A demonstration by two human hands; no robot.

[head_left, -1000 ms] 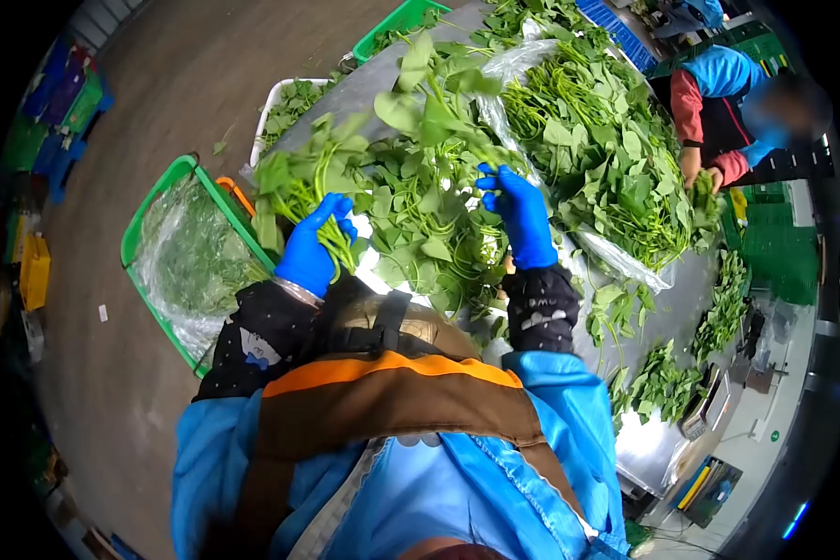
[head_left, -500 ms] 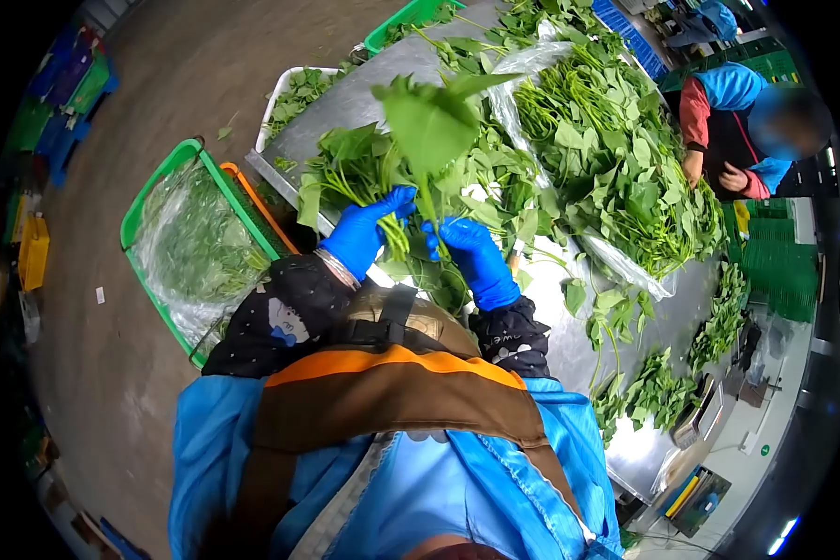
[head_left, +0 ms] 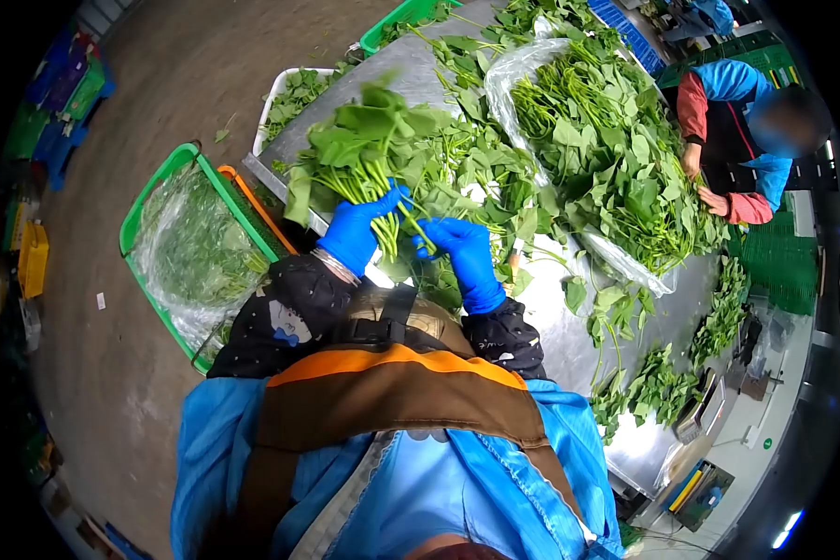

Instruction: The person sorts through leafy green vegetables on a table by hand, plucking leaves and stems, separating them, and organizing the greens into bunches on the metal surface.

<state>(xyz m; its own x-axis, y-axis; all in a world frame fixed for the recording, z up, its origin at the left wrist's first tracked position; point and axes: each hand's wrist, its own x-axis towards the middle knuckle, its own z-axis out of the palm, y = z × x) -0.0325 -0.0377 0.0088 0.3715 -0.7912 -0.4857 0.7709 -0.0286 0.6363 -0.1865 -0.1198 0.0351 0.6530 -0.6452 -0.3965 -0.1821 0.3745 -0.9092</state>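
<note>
My left hand (head_left: 353,235), in a blue glove, is closed around the stems of a bunch of leafy greens (head_left: 359,154) above the metal table's near edge. Beside it, my blue-gloved right hand (head_left: 467,257) pinches the lower end of a leafy green stem (head_left: 409,218), whose upper part leans into the bunch. Loose greens (head_left: 495,182) lie on the table just beyond both hands. A big heap of the same greens (head_left: 616,159) rests on clear plastic sheeting (head_left: 509,98) farther right.
On the floor at left stands a green crate (head_left: 238,207) lined with clear plastic and holding greens, with an orange crate (head_left: 259,210) against it. A white basket (head_left: 269,110) of greens sits by the metal table (head_left: 555,303). Across the heap, another person (head_left: 733,140) has both hands at the greens.
My right hand has brought its stem leftward against the bunch in my left hand; the large leaf no longer stands up in front. The other person's hands have shifted along the heap.
</note>
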